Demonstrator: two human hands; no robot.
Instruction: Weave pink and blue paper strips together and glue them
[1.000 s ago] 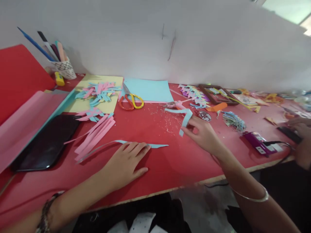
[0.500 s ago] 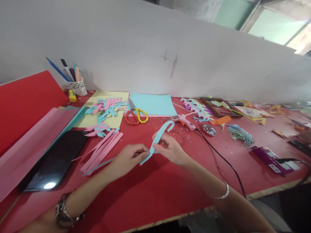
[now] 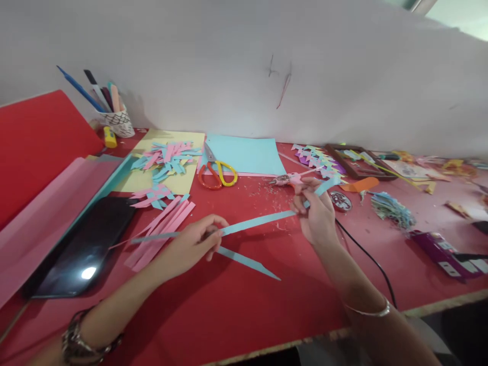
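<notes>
Behind a red surface [image 3: 244, 315] rises a pale wall [image 3: 190, 61], seen from the head camera. Above the middle of the surface, a blue paper strip [image 3: 259, 221] stretches nearly straight between both hands. Fingers of the left hand [image 3: 200, 241] are closed on its lower end; those of the right hand [image 3: 318, 216] pinch it near the other, with a short tail sticking out past them. A second blue strip [image 3: 247, 262] emerges below the left hand and slants to a pointed tip; whether the hand touches it, I cannot tell. Pink strips [image 3: 168, 234] lie left of that hand, beside a glossy black slab [image 3: 82, 254]. Farther back, scissors [image 3: 219, 175] rest partly on a blue sheet [image 3: 244, 155], next to cut pieces heaped on a yellow sheet [image 3: 186, 178]. Just beyond the right hand lies a pink glue gun [image 3: 290, 179], partly hidden.
</notes>
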